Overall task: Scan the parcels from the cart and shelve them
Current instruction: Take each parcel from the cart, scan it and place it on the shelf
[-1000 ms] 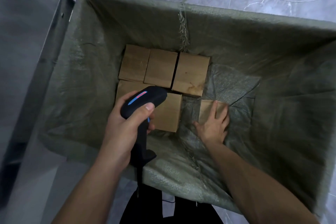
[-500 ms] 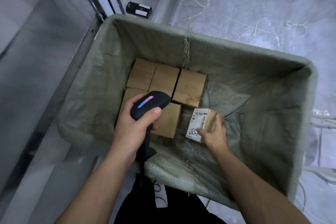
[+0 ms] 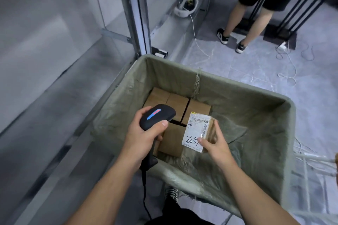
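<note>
My right hand (image 3: 215, 147) grips a small cardboard parcel (image 3: 198, 129) lifted above the cart floor, its white shipping label with a handwritten number facing up. My left hand (image 3: 144, 133) holds a black barcode scanner (image 3: 157, 116) with a lit blue and red strip, just left of the parcel; its cable hangs down. Several plain brown parcels (image 3: 175, 104) lie packed together at the bottom of the cart (image 3: 285, 133), which is lined with green woven fabric.
Grey metal shelving (image 3: 54, 71) with an upright post (image 3: 136, 12) runs along the left, touching the cart. Another person's legs (image 3: 245, 23) stand ahead on the tiled floor. White cables (image 3: 287, 67) trail across the floor at right. A white headset (image 3: 186, 5) lies on a low shelf.
My right hand has picked the parcel off the cart floor, turned its label upward and raised it beside the scanner. My view has tilted up, showing more floor and the other person.
</note>
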Motion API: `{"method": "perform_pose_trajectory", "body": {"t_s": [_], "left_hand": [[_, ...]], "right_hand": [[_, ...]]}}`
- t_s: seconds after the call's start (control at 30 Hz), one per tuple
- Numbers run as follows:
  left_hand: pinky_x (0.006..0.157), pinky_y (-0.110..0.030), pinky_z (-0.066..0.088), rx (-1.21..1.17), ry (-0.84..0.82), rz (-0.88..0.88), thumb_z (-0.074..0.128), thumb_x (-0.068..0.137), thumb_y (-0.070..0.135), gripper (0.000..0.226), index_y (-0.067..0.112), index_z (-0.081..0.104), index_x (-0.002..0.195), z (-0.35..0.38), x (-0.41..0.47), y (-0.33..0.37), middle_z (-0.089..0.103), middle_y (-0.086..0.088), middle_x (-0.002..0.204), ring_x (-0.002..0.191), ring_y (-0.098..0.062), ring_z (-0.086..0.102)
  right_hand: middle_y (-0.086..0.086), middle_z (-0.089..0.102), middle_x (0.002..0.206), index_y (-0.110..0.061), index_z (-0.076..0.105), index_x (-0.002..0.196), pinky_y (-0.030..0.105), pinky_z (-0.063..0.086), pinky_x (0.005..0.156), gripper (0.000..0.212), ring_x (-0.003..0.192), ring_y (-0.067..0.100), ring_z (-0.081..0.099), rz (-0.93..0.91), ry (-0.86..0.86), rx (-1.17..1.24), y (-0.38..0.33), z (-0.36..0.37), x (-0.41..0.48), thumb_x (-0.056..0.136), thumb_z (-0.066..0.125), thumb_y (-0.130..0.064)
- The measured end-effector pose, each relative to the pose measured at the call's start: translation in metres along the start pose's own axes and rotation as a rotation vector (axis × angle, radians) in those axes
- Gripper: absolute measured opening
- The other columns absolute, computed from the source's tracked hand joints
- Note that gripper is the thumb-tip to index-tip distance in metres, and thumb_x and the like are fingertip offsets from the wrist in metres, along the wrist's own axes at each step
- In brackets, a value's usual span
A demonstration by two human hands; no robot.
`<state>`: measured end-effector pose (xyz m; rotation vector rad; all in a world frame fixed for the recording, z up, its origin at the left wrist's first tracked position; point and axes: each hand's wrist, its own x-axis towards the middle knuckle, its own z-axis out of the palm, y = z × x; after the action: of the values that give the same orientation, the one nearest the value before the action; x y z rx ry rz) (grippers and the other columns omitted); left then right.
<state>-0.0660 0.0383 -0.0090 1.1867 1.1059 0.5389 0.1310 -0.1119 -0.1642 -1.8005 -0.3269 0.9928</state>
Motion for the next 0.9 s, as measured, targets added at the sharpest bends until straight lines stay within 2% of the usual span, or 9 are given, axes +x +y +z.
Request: {"method": "perform_pose_trajectory", "body": {"t_s": [0.07,0.13,0.23,0.3,0.4,0.53,0.7,0.9], "left_hand": [[0.060,-0.024,0.054,-0.001,-0.013,0.028,0.083,0.082,0.010,0.050,0.027,0.059,0.123,-0.012,-0.010,0.002,0.072,0.001,0.096,0.060,-0.017,0.061],[0.058,-0.022,0.053,0.002,-0.028,0.058,0.083,0.081,0.008,0.051,0.025,0.060,0.123,-0.025,-0.022,0.006,0.072,0.001,0.096,0.060,-0.014,0.061],[0.060,-0.026,0.054,0.000,-0.034,0.104,0.084,0.067,0.025,0.057,0.030,0.061,0.119,-0.048,-0.040,0.010,0.073,0.002,0.098,0.063,-0.015,0.062],[0.061,-0.028,0.055,-0.015,-0.019,0.138,0.080,0.064,0.029,0.057,0.031,0.061,0.117,-0.062,-0.052,0.012,0.072,0.002,0.099,0.067,-0.014,0.064],[0.057,-0.025,0.053,-0.054,0.009,0.175,0.079,0.064,0.029,0.053,0.031,0.061,0.114,-0.081,-0.074,0.014,0.071,0.000,0.093,0.063,-0.012,0.062],[0.060,-0.029,0.053,-0.089,0.044,0.199,0.078,0.066,0.030,0.048,0.032,0.062,0.112,-0.102,-0.103,0.014,0.072,-0.001,0.087,0.059,-0.018,0.061],[0.069,-0.040,0.054,-0.137,0.066,0.209,0.079,0.067,0.031,0.046,0.034,0.065,0.111,-0.124,-0.138,0.007,0.072,0.001,0.081,0.062,-0.022,0.061],[0.073,-0.043,0.055,-0.182,0.074,0.212,0.082,0.058,0.040,0.048,0.040,0.068,0.104,-0.135,-0.166,0.000,0.071,-0.004,0.086,0.065,-0.025,0.062]], "right_hand": [[-0.010,0.050,0.151,-0.050,0.024,0.153,0.047,0.040,0.115,0.110,0.137,0.012,0.049,-0.060,-0.061,0.020,-0.017,0.009,-0.004,0.069,0.092,-0.032],[-0.009,0.050,0.151,-0.048,0.026,0.153,0.047,0.041,0.115,0.116,0.138,0.011,0.048,-0.130,-0.124,0.009,-0.032,0.018,-0.010,0.060,0.094,-0.041],[-0.010,0.046,0.154,-0.049,0.029,0.153,0.039,0.051,0.105,0.109,0.135,0.007,0.051,-0.214,-0.201,-0.014,-0.054,0.034,-0.021,0.066,0.093,-0.030],[-0.010,0.042,0.156,-0.061,0.031,0.145,0.034,0.049,0.106,0.102,0.135,0.003,0.048,-0.278,-0.218,-0.015,-0.069,0.047,-0.034,0.070,0.091,-0.028],[-0.010,0.042,0.156,-0.077,0.027,0.133,0.046,0.033,0.120,0.101,0.143,0.006,0.039,-0.387,-0.180,-0.053,-0.083,0.069,-0.051,0.060,0.092,-0.054],[-0.009,0.041,0.156,-0.074,0.022,0.139,0.051,0.033,0.119,0.103,0.144,0.010,0.038,-0.492,-0.148,-0.112,-0.090,0.096,-0.070,0.059,0.087,-0.065],[-0.008,0.038,0.157,-0.078,0.021,0.136,0.051,0.033,0.119,0.100,0.144,0.013,0.038,-0.575,-0.144,-0.126,-0.096,0.116,-0.099,0.061,0.085,-0.059],[-0.008,0.038,0.156,-0.082,0.019,0.130,0.050,0.036,0.118,0.098,0.143,0.012,0.039,-0.603,-0.136,-0.142,-0.095,0.120,-0.128,0.063,0.084,-0.052]]}}
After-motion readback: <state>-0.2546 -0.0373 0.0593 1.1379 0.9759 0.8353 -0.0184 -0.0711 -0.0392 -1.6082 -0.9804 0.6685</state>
